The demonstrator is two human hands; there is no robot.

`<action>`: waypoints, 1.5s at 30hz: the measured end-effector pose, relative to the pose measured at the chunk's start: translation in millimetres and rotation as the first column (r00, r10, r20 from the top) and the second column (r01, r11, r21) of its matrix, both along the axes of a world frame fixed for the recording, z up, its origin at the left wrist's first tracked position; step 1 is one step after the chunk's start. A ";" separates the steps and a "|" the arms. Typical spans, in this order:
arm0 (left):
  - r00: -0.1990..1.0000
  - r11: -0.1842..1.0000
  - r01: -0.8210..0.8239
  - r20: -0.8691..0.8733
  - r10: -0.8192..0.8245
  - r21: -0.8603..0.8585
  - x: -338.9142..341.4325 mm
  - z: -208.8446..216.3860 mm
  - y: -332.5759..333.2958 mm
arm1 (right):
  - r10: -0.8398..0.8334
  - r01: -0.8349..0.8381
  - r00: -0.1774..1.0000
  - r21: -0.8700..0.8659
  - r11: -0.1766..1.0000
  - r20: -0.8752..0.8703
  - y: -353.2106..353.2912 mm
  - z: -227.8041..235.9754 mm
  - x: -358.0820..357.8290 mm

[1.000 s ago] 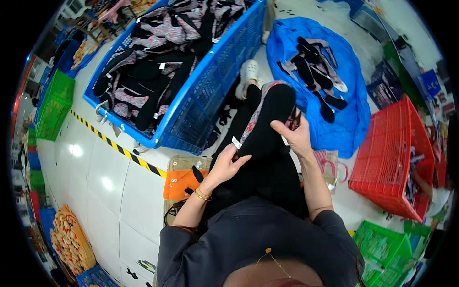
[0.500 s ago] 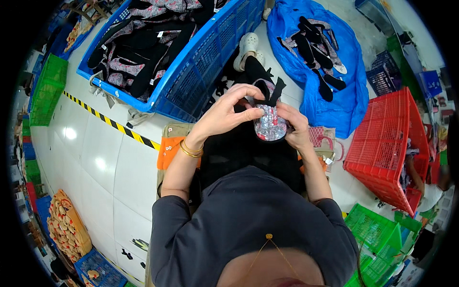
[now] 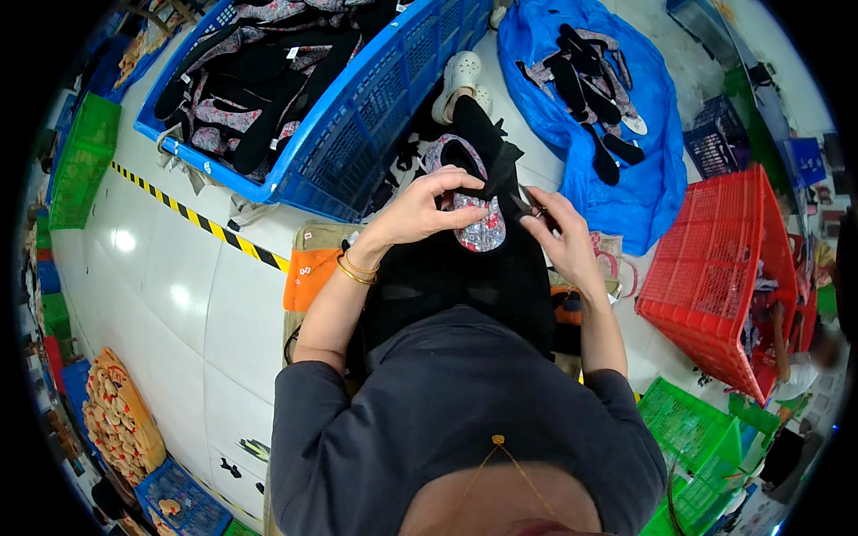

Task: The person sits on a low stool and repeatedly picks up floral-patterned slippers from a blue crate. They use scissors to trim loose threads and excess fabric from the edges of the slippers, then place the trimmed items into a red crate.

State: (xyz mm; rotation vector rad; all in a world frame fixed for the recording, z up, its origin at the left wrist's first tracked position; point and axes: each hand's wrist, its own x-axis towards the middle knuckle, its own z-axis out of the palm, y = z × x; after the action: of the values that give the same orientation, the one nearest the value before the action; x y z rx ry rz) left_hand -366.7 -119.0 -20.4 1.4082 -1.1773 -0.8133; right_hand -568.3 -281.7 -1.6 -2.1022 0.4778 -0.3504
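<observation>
head view: left hand pinches a patterned shoe piece over the lap | right hand closes on small scissors touching its black edge | risk: blades may nick fingers, being so near | scissor tips hard to see; blue crate cut off

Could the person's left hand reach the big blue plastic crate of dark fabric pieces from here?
Probably yes: the left hand sits close beside the big blue plastic crate, nothing between, though it grips a patterned shoe piece.
</observation>
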 end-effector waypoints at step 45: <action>0.973 0.971 0.184 0.114 -0.202 0.150 -0.9 8.6 -33.5 | 0.097 -0.093 0.992 -0.043 0.995 0.078 -15.7 -0.8 19.9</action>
State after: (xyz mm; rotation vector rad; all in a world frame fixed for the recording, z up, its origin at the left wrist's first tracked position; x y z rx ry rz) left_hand -367.5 -152.6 -11.9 1.4929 -1.3967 -0.9673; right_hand -548.5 -297.4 -2.3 -2.1318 0.3251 -0.3893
